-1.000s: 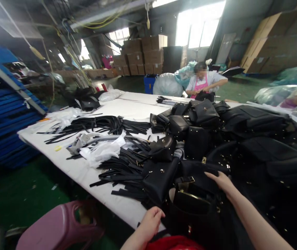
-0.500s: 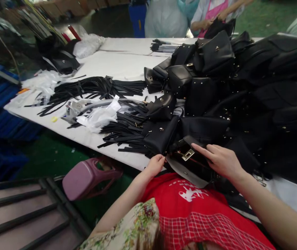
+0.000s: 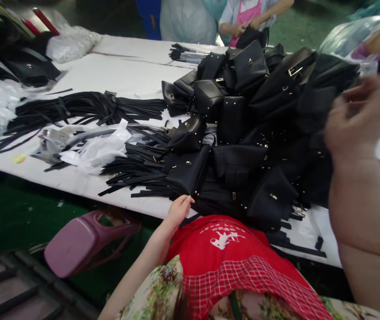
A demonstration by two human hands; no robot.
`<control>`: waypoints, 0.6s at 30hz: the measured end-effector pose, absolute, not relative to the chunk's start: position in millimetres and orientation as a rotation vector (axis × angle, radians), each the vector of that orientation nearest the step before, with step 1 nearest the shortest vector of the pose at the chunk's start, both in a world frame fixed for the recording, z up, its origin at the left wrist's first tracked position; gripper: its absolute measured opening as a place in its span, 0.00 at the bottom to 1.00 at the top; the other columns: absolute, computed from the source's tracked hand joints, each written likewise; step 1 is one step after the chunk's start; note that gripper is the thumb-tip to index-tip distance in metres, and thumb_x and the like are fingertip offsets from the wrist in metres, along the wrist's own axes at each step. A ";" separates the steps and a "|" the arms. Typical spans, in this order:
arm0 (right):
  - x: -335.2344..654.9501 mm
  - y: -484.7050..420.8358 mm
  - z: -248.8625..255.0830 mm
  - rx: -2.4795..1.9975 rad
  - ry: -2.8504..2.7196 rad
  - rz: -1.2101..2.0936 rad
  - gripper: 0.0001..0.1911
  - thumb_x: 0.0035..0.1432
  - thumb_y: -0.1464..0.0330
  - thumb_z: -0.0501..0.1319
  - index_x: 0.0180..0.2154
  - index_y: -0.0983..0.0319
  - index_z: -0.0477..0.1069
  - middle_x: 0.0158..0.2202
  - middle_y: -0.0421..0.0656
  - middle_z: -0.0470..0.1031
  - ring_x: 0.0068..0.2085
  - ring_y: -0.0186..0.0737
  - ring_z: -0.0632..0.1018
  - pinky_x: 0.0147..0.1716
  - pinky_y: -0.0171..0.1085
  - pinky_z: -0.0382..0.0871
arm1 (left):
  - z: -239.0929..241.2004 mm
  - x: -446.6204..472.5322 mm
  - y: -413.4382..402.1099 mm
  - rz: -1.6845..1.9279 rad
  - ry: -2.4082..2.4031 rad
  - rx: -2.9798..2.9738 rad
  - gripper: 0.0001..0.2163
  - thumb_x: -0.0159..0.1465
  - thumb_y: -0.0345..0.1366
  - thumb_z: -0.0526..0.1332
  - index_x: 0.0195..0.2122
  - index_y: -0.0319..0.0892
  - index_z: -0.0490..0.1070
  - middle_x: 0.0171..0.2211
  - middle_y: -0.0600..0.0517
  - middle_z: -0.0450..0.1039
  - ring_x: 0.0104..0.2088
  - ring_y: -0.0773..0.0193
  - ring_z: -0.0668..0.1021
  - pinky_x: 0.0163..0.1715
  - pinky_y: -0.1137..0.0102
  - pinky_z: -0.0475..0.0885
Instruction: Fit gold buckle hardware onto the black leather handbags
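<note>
My left hand [image 3: 179, 210] is at the table's front edge with thumb and forefinger pinched together. Its fingertips meet the lower corner of a black bag [image 3: 187, 172]; what lies between them is too small to make out. Raised over the right side of the pile, my right hand [image 3: 359, 113] is blurred, its fingers loosely bent and apart, with nothing visible in it. Left of this hand, a black bag with a gold rectangular buckle [image 3: 285, 82] lies on the heap. Another black bag [image 3: 271, 195] with a small metal clasp sits near my red apron [image 3: 223, 226].
Bundles of black straps [image 3: 136, 171] and crumpled white wrapping [image 3: 98, 151] lie on the white table [image 3: 120, 75]. A purple stool [image 3: 73, 244] stands at the lower left. Across the table, a person in a pink apron [image 3: 246, 13] handles a black bag; another person's hand [image 3: 379, 41] shows at right.
My right hand has left the bag with the gold clasp and swung up to the right. That bag is gone from before me; one with a gold buckle now tops the heap. The view has shifted right.
</note>
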State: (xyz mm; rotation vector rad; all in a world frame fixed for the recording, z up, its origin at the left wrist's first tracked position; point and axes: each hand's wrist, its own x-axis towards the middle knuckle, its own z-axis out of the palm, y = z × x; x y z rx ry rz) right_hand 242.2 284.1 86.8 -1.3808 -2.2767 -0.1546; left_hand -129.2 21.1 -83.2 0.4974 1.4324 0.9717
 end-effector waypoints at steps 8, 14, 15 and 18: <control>233.8 203.9 -82.5 -1.241 -3.332 0.322 0.36 0.35 0.70 0.73 0.50 0.67 0.73 0.51 0.54 0.73 0.54 0.55 0.71 0.58 0.47 0.59 | -92.5 -122.8 21.8 0.901 1.392 0.488 0.23 0.54 0.58 0.62 0.25 0.40 0.65 0.11 0.65 0.49 0.11 0.77 0.53 0.12 0.77 0.46; 262.0 195.9 -90.0 -1.207 -3.264 0.080 0.35 0.33 0.65 0.76 0.47 0.67 0.75 0.49 0.56 0.74 0.53 0.58 0.72 0.57 0.49 0.60 | -73.0 -116.0 23.8 0.930 1.409 0.583 0.22 0.54 0.54 0.62 0.35 0.38 0.69 0.15 0.63 0.57 0.12 0.76 0.56 0.14 0.77 0.47; 266.3 196.5 -91.7 -1.238 -3.212 0.016 0.36 0.33 0.64 0.76 0.48 0.68 0.75 0.49 0.58 0.74 0.54 0.61 0.72 0.55 0.51 0.63 | -72.2 -115.6 23.3 0.934 1.419 0.585 0.22 0.54 0.54 0.62 0.36 0.37 0.69 0.16 0.62 0.59 0.13 0.76 0.56 0.14 0.76 0.47; 276.4 196.1 -112.8 -1.228 -3.039 0.018 0.25 0.37 0.68 0.72 0.43 0.62 0.78 0.47 0.55 0.77 0.50 0.59 0.75 0.51 0.50 0.67 | -77.6 -117.7 23.6 0.945 1.437 0.593 0.22 0.53 0.54 0.62 0.35 0.38 0.68 0.19 0.59 0.63 0.14 0.76 0.58 0.15 0.76 0.46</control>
